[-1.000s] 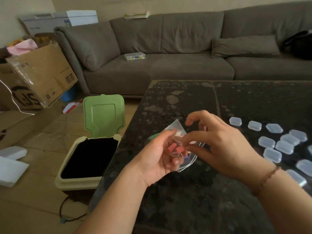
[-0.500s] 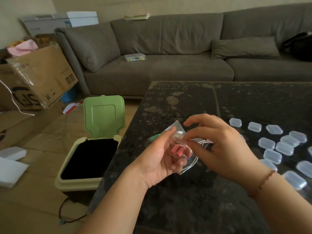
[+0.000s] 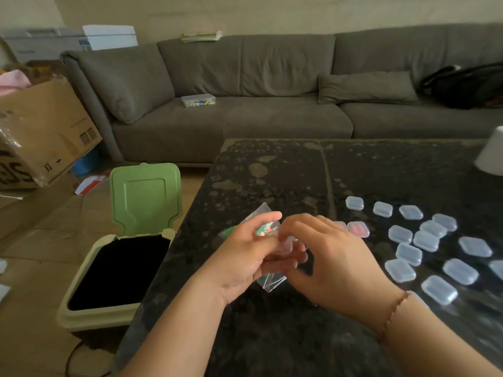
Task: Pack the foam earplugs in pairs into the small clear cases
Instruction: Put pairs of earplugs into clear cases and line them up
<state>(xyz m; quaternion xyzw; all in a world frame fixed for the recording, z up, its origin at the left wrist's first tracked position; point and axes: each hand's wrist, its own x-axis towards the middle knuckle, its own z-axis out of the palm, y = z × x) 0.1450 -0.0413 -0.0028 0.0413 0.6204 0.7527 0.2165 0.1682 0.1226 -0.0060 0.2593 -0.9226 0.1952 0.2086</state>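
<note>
Centrally, above the dark speckled table (image 3: 272, 172), both hands meet on a small clear plastic bag (image 3: 270, 281). Left hand (image 3: 245, 257) grips the bag, thumb laid over its upper part and fingers curled beneath. Right hand (image 3: 326, 257) has its fingertips pinched at the bag's mouth; the contact is blurred, so whether they hold the film or something inside it cannot be told. Coloured contents, probably foam earplugs (image 3: 265, 229), show through the bag near the left thumb. Right of the hands, clear cases (image 3: 424, 240) lie scattered on the table, lids closed. One filled case (image 3: 358, 229), just beyond the right hand's knuckles, shows pinkish pieces inside. An open green-lidded bin (image 3: 119, 268) stands on the floor beside the table's left edge.
</note>
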